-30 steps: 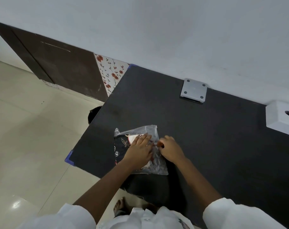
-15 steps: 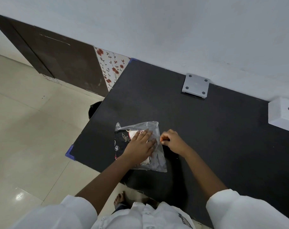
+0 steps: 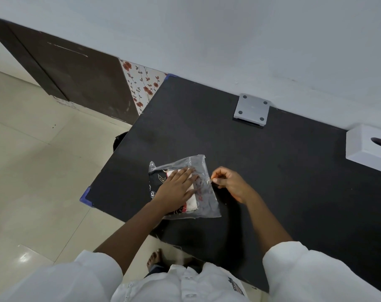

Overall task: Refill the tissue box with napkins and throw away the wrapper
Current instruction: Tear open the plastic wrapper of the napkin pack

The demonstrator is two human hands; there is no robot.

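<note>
While my left hand (image 3: 176, 188) lies flat on the napkin pack (image 3: 185, 188), my right hand (image 3: 228, 184) pinches its wrapper edge — thin, slippery film, so I'd grip close beside the seam.

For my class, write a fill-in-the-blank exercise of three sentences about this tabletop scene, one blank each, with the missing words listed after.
1. The left hand lies flat on the napkin packet, which rests on the ____ table.
2. The right hand pinches the packet's clear wrapper at its ____ edge.
3. The white tissue box stands at the table's right side, with a ____ opening in its top.

Missing words: black; right; round
</note>
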